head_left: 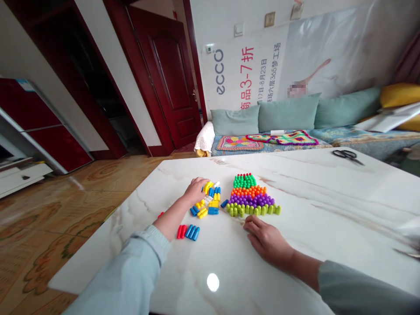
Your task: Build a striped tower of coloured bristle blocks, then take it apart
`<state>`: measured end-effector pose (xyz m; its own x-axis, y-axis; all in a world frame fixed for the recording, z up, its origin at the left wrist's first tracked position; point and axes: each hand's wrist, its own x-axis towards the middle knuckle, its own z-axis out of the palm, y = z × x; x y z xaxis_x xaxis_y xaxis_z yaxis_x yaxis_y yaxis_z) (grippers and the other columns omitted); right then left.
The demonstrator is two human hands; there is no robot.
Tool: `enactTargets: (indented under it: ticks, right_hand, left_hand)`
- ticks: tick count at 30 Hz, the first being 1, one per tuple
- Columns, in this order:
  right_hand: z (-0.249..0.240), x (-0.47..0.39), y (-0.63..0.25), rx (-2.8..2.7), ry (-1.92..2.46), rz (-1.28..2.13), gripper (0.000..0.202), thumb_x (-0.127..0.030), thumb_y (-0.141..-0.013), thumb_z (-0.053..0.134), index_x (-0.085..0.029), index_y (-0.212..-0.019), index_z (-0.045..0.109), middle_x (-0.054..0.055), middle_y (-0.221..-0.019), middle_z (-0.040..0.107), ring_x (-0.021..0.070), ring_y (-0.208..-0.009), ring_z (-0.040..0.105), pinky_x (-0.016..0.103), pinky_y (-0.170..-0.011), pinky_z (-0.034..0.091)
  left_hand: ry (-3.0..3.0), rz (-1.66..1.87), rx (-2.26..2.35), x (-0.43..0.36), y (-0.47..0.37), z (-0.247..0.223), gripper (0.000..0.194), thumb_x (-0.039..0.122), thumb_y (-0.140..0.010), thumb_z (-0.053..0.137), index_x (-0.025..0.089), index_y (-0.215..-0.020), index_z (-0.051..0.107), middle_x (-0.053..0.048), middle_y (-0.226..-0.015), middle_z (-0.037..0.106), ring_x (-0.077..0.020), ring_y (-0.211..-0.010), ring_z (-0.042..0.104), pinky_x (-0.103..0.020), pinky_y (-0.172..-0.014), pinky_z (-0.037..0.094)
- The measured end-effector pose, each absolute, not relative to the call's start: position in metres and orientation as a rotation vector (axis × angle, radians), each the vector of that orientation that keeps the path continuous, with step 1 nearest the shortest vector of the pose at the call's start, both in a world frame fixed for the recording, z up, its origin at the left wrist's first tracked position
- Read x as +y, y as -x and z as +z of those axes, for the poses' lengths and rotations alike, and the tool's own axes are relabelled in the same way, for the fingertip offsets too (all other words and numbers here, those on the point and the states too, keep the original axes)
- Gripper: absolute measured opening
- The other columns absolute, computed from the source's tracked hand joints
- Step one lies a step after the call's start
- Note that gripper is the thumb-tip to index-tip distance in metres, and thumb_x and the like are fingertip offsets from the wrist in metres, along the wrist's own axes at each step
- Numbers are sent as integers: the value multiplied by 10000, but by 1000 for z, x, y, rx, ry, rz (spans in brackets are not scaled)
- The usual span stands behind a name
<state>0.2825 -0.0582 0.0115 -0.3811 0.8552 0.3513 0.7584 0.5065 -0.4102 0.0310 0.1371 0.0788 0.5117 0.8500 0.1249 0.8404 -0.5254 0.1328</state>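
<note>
My left hand (196,190) reaches over a loose cluster of small rounded plastic pegs. Its fingers are bent and closed around a yellow peg (208,187); the thumb side is partly hidden. Beside it lie blue pegs (213,211), yellow pegs (202,213) and a white peg (217,184). To the right, upright pegs stand in coloured bands: red, green pegs (244,181), orange pegs (249,191), purple pegs (252,201) and lime pegs (263,211). Just in front of the lime row, my right hand (265,240) rests low with curled fingers; whatever they may hold is hidden.
Red pegs (181,232) and several blue ones lie nearer on the white marbled table (210,258); another red one peeks out beside my left forearm. Black scissors (347,155) lie at the far right. Behind the table is a sofa with green cushions (288,115).
</note>
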Motion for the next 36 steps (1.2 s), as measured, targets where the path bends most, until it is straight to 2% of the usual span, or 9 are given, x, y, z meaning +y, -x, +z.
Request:
enactTargets:
  ticks: [4,8,12,22,28,32,36]
  right_hand:
    - [12,-58,-283,-2228,1313,264,224,-170,-880,381,-201,-1027,547,89,-1095,551,171,-907,589,311,-803,494]
    - [14,-59,-285,-2229,1305,274,218,-163,-883,375,-204,-1019,540,87,-1092,547,168,-905,588,306,-801,493]
    - [15,-58,-285,-2223,1296,281,208,-155,-878,382,-201,-1009,537,85,-1081,545,165,-899,586,301,-799,492]
    - [13,-58,-284,-2215,1291,284,210,-154,-885,377,-203,-1013,537,92,-1085,547,172,-909,581,313,-811,493]
    - [14,-57,-285,-2197,1264,277,204,-159,-891,373,-204,-987,547,85,-1062,559,159,-872,586,303,-784,493]
    - [13,-58,-285,-2203,1264,281,196,-156,-891,371,-201,-975,543,85,-1071,552,160,-883,584,304,-791,489]
    - [13,-58,-285,-2214,1265,274,197,-168,-900,364,-197,-970,545,87,-1070,550,164,-898,582,311,-804,488]
  left_hand:
    - [-2687,-23,1407,173,-31,79,806,121,-586,688,305,-1340,472,-52,-1419,407,-289,-1326,355,-356,-1078,356]
    - [-2642,-283,1322,191,-41,77,889,196,-519,761,340,-1342,457,-28,-1346,487,-276,-1241,471,-327,-1028,403]
    - [-2635,-384,1315,195,-50,77,948,220,-507,774,309,-1376,406,-46,-1293,526,-265,-1158,544,-308,-966,448]
    - [-2617,-238,1415,179,-60,76,729,168,-541,722,323,-1238,576,-46,-1171,565,-234,-939,642,-298,-867,493]
    - [-2568,66,1569,174,-61,71,351,81,-646,609,224,-946,720,-48,-1024,649,-191,-971,618,-248,-924,446]
    - [-2532,244,1580,165,-52,79,321,49,-645,572,201,-882,726,-31,-932,703,-183,-951,624,-240,-895,458]
    - [-2505,339,1478,137,-40,89,328,52,-669,526,193,-888,726,-10,-887,727,-159,-857,646,-221,-803,489]
